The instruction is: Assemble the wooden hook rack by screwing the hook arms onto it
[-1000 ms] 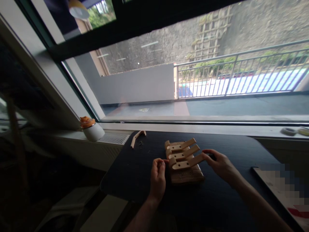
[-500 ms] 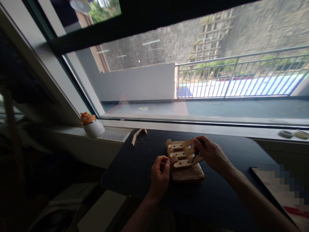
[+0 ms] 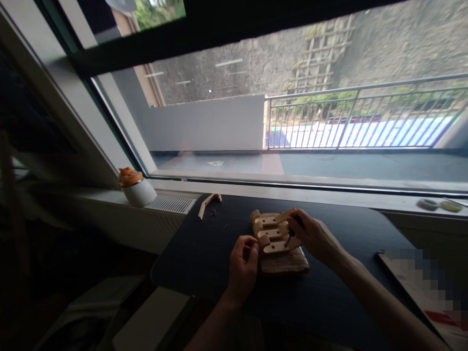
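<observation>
Three pale wooden hooks lie in a row across a brown wooden board on the dark table. My right hand is closed round a screwdriver with a dark handle. Its shaft slants down to the hook closest to me, the tip by that hook's right-hand hole. At the board's left edge, my left hand is curled with thumb and forefinger together beside the same hook's rounded end; whatever they pinch is too small to tell. Dark holes show in the hooks.
A loose wooden hook and several small screws lie at the table's far left. On the sill stand a white container with an orange top and tape rolls. A flat dark-edged object is at the right, partly blurred out.
My right hand has shifted slightly left, and the screwdriver has become more upright over the nearest hook. My left hand has hardly moved. The view has tilted a little.
</observation>
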